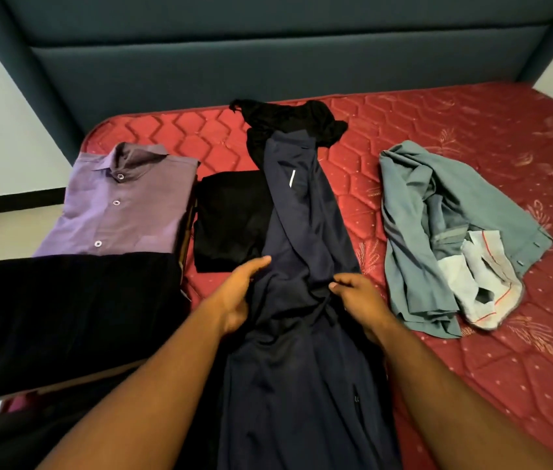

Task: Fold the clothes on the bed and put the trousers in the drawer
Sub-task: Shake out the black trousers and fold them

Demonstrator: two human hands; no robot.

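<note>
Long dark blue trousers of smooth, shiny cloth are lying down the middle of the red quilted mattress, reaching from near the person up to a crumpled black garment at the far end. The left hand is lying on the left edge of the trousers with its fingers almost straight. The right hand is pinching a bunch of the blue cloth in curled fingers. A folded black garment is sitting just beside the trousers on the left. Further left, a folded purple button shirt is resting, and a big folded black garment is lying in front of it. On the right, well apart, crumpled grey-green trousers are lying in a heap.
</note>
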